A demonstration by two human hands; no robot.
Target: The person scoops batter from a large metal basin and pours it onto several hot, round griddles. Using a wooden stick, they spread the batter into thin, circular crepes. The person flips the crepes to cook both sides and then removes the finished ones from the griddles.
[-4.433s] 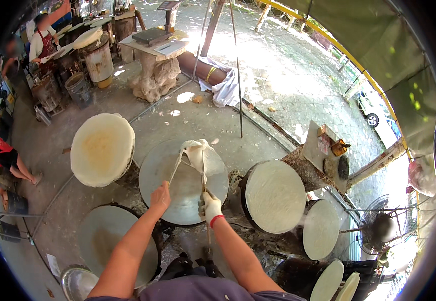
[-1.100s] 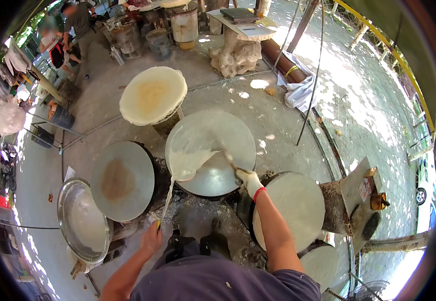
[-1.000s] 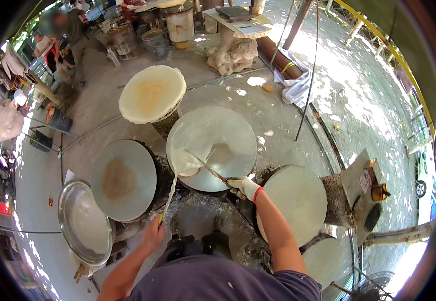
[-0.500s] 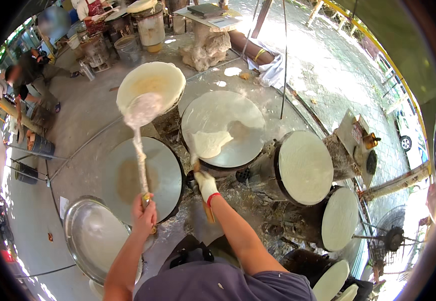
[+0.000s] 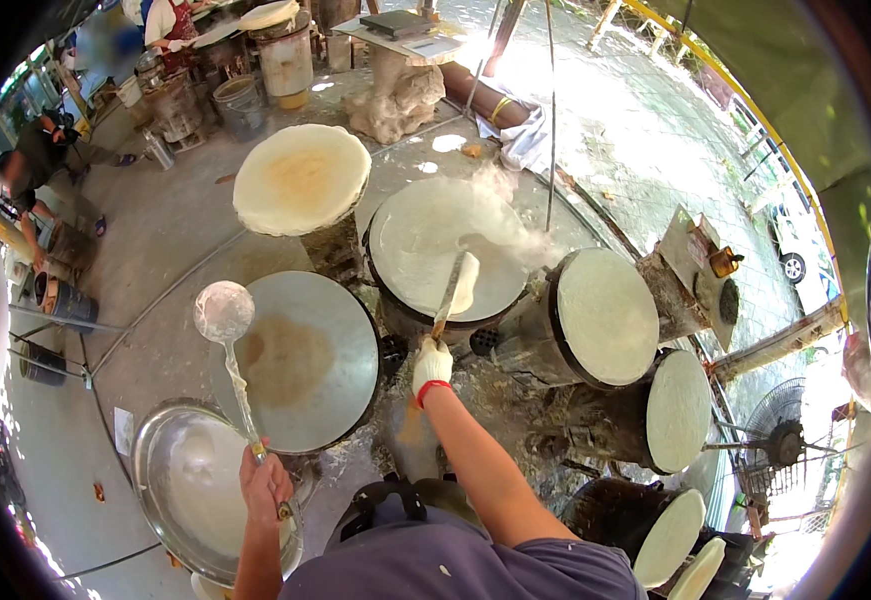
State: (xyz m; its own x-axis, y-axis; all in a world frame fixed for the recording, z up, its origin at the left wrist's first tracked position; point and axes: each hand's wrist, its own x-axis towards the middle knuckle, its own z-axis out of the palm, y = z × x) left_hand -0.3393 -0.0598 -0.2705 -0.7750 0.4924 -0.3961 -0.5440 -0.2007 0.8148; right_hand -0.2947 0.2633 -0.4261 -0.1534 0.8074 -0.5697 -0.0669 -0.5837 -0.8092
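Note:
My left hand (image 5: 267, 487) grips the handle of a batter-coated ladle (image 5: 224, 312), whose bowl is held up beyond a wide metal basin (image 5: 145, 455) of white batter. In my gloved right hand (image 5: 432, 366) is a flat spatula (image 5: 448, 297) with a lump of batter (image 5: 465, 284) on its blade. The blade is over the near right part of the middle griddle (image 5: 425, 235), which bears a thin pale layer, and steam rises from its far right. Between the ladle and that griddle sits a grey griddle (image 5: 350, 375) with a brownish patch.
Pale round sheets cover two griddles on the right, a nearer one (image 5: 607, 315) and a lower one (image 5: 677, 410). Beyond the left griddle stands a round pale flatbread-like sheet (image 5: 300, 180). A fan (image 5: 783, 440) is at far right. Co-workers (image 5: 50, 175) are at upper left.
The ladle has swung left and down, toward the basin side. The batter puddle on the middle griddle has been spread thin, the spatula has moved right carrying a lump, and steam now rises.

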